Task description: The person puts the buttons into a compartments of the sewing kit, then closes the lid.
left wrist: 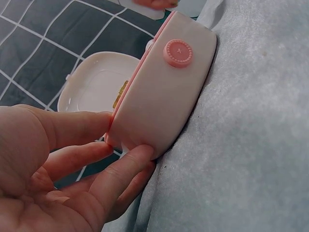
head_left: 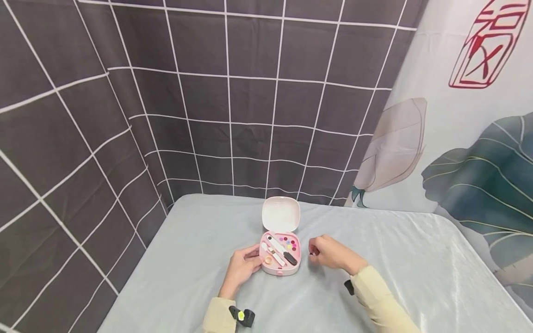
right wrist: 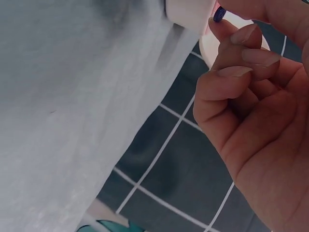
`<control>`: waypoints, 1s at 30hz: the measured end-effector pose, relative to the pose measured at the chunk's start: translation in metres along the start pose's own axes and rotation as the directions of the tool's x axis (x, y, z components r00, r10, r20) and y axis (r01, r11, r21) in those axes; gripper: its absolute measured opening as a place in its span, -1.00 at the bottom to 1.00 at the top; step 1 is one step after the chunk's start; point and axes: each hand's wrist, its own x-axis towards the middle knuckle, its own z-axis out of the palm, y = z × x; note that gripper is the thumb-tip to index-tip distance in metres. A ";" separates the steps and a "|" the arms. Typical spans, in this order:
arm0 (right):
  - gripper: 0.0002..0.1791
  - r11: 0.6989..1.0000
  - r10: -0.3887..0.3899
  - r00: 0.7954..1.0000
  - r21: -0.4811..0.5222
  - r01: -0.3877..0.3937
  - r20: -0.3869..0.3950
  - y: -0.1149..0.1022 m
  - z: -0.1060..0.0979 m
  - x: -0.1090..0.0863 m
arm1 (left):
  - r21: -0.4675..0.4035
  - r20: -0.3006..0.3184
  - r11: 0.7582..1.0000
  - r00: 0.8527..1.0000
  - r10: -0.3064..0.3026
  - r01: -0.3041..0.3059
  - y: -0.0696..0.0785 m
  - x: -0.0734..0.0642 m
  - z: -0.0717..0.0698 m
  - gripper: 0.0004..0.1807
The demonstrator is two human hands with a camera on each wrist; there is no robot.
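A small pink-and-white sewing box (head_left: 287,272) sits on the cloth with its white lid (head_left: 281,213) raised at the back. Inside lie a white tool with a black end (head_left: 290,258), a white slim tool (head_left: 276,257), a yellowish ring-shaped item (head_left: 268,260) and several coloured round pieces (head_left: 289,240). My left hand (head_left: 240,269) holds the box at its left side, fingertips on the rim and the outer wall. Just right of the box, my right hand (head_left: 333,252) pinches a small dark blue piece (right wrist: 219,14) between thumb and index finger, other fingers curled; its kind cannot be told.
Pale grey-blue cloth (head_left: 383,249) covers the table. Behind and to the left hangs a dark curtain (head_left: 250,97) with a white grid. A printed leaf-patterned curtain (head_left: 466,152) hangs along the right. A round pink button-like clasp (left wrist: 178,53) juts from the box's front.
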 end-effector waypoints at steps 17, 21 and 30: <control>-0.86 0.999 0.039 0.990 -0.007 -0.039 0.137 -0.020 0.000 0.041 | -0.001 0.010 1.000 1.000 0.009 -0.009 0.000 0.000 0.000 -0.52; -0.84 1.000 0.028 0.988 -0.009 -0.027 0.150 -0.018 0.001 0.043 | 0.008 0.005 1.000 1.000 0.005 -0.005 0.001 0.000 0.000 -0.52; -0.86 0.999 0.052 0.986 -0.010 -0.051 0.156 -0.018 0.001 0.041 | 0.008 -0.003 1.000 1.000 -0.004 0.004 0.004 -0.001 0.000 -0.53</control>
